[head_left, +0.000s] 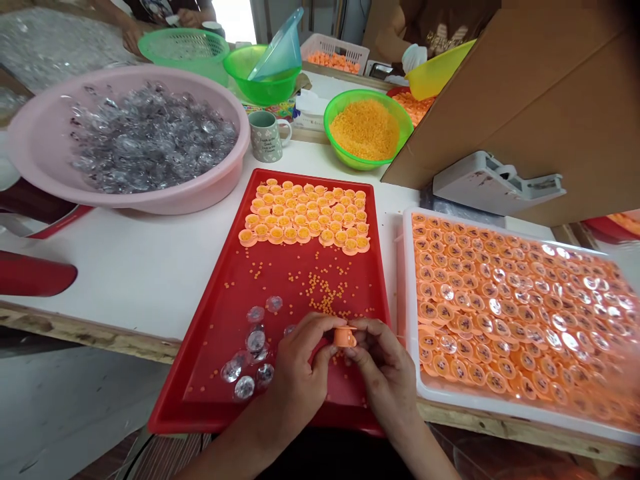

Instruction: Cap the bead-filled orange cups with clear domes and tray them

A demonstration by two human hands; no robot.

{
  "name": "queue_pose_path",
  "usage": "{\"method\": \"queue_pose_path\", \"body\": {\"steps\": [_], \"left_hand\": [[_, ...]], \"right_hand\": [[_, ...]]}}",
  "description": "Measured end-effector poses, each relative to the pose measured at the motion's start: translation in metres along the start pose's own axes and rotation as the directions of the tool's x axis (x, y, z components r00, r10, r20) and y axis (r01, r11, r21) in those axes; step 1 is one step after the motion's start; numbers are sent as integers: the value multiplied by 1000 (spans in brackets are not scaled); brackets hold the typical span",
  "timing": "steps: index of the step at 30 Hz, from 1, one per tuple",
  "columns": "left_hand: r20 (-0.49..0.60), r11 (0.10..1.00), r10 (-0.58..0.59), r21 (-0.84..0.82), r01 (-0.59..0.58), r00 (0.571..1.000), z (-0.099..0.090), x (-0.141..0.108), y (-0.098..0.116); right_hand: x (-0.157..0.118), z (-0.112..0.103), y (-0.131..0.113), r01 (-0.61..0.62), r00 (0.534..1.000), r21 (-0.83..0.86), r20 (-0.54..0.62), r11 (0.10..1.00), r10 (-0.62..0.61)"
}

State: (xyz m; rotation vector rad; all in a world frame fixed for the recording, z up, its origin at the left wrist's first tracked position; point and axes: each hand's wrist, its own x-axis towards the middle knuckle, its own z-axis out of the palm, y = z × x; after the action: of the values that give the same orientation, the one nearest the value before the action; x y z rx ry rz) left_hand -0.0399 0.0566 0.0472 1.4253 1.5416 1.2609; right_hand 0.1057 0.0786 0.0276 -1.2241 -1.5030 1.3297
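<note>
Between my two hands, over the near part of a red tray point(200, 333), is a small orange toy cup point(344, 337) with a little handle. The thumb and fingers of my left hand point(305, 360) pinch it from the left. My right hand point(385, 367) grips it from the right, by the handle side. Several clear plastic domes point(256, 341) lie on the tray left of my hands. Tiny yellow-orange pieces point(325, 293) are scattered beyond my fingers. Rows of orange cups point(300, 217) holding yellow bits fill the tray's far end.
Left stands a pink basin point(235, 167) of clear domes; a mug point(267, 137) is beside it. A green bowl point(367, 130) holds yellow-orange bits. At right, a white tray point(411, 320) carries rows of covered orange cups, near a cardboard panel point(525, 100). Other people work across the table.
</note>
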Motion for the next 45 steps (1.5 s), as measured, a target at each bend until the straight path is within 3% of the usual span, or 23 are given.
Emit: {"method": "queue_pose_path", "body": {"steps": [2,5,8,11,14,17,21,23,26,29,32,34,38,41,45], "left_hand": [[-7,997,78,16,-78,997,-2,2,0],[3,998,62,33,-62,998,-3,1,1],[75,992,-99,-67,105,992,-6,0,3],[184,927,-263,-224,301,947,-11,1,9],[272,887,-309,-263,379,912,-16,3,13],[311,889,-298,-254,381,903,-18,5,12],[251,924,-212,-265,277,945,-17,3,9],[244,926,-184,-281,251,952,-16,1,8],[248,915,-236,-267,301,939,-15,3,7],[248,915,-294,-205,347,923,-10,7,2],[180,958,-227,-134,253,957,-4,9,1],[110,995,-95,-33,99,989,-1,8,3],[72,966,184,169,-194,980,2,8,11],[93,944,246,201,-260,965,3,7,16],[96,935,276,204,-290,956,3,6,19]], "right_hand": [[1,-2,0,40,999,-16,3,999,-40],[1,-5,-4,109,994,-54,-20,993,-110],[0,-7,-9,172,985,-79,-3,982,-173],[-1,-9,-12,187,982,-103,15,977,-186],[0,-11,-14,207,977,-182,-3,961,-211],[0,-13,-18,257,964,-261,-5,930,-267],[-5,-12,-26,311,946,-308,12,899,-323],[-8,-9,-28,305,948,-302,8,903,-317],[-6,-3,-24,273,958,-241,-16,931,-285],[3,-1,-14,107,992,12,-61,994,-106],[10,-5,-7,-121,992,396,6,910,129],[9,-9,-6,-191,981,473,60,860,185],[2,-19,-3,-129,992,295,24,947,128],[-2,-23,-4,-41,999,181,16,983,38],[-3,-24,-6,-5,1000,162,20,987,2]]}}
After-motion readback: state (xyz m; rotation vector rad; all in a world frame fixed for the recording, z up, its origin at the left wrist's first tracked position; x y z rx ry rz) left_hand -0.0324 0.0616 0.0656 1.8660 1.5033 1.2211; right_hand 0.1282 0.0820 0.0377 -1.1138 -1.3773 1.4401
